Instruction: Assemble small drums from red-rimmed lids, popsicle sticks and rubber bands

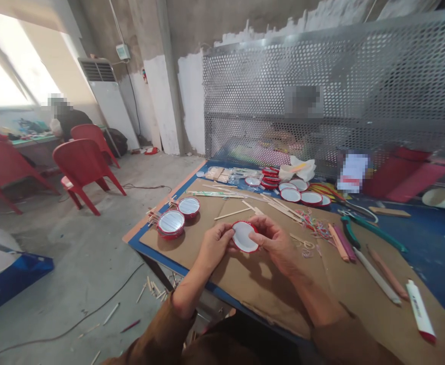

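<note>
A round white disc with a red rim [245, 237] is held up over the brown cardboard [253, 284]. My left hand [215, 245] pinches its left edge between thumb and fingers. On the right edge, my right hand [274, 242] grips it, the thumb resting on the white face. Left of my hands, a stack of red-rimmed discs [171, 224] stands beside another such stack [189, 208], with thin wooden sticks at their left. More red-rimmed discs [290, 194] lie beyond my hands. Loose wooden sticks [232, 214] and a tangle of coloured strings [316, 223] are nearby.
Green-handled pliers [349, 230], a white marker [420, 310] and several pens lie at the right. A perforated metal panel [245, 101] rises behind the blue table [435, 228]. Red chairs [81, 162] and a seated person [72, 119] are at the far left.
</note>
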A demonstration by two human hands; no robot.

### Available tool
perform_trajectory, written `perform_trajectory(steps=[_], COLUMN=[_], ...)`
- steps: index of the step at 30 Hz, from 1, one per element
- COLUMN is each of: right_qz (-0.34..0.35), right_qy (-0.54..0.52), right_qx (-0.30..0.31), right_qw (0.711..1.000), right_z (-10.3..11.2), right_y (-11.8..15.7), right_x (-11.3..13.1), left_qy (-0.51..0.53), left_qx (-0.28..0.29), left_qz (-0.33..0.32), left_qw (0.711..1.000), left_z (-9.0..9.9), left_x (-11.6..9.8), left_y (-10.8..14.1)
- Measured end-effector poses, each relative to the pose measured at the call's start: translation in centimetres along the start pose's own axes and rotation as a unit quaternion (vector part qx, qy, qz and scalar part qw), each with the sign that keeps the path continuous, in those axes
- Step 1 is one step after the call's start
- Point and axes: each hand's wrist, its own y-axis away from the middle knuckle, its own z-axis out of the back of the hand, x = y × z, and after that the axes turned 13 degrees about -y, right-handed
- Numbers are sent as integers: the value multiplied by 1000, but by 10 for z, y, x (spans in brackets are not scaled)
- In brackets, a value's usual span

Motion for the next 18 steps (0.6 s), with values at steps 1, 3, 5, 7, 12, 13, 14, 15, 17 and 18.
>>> perform_trajectory(steps=[1, 3, 5, 7, 12, 13, 14, 15, 17, 18], right_qz=[0, -1, -6, -11, -7, -8, -8, -9, -2, 3], right_qy=[-1, 1, 2, 3, 4, 2, -2, -6, -13, -16], right_qx=[0, -3, -10, -17, -35, -37, -39, -41, -43, -41], right_qw=[1000, 1000, 1000, 1000, 999, 999, 999, 999, 999, 999], right_z=[0, 1, 1, 1, 2, 2, 3, 3, 3, 3], right_y=[0, 1, 1, 1, -1, -1, -1, -2, -2, -2], right_x=[-1, -1, -2, -2, -2, -3, -3, -3, -4, -4], left_qy=[-4, -8, -9, -9, -12, -12, -12, -12, -14, -15], left_qx=[0, 0, -1, -3, -5, -4, -4, -5, -5, -5], left_qz=[-2, -1, 5, 11, 20, 22, 24, 26, 32, 33], left_qw=[1000, 1000, 1000, 1000, 1000, 1000, 1000, 1000, 999, 999], left_z=[0, 0, 0, 0, 0, 0, 0, 0, 0, 0], left_x=[0, 1, 0, -1, -6, -7, -7, -8, -7, -7], left_y=[0, 0, 0, 1, 2, 2, 2, 2, 1, 1])
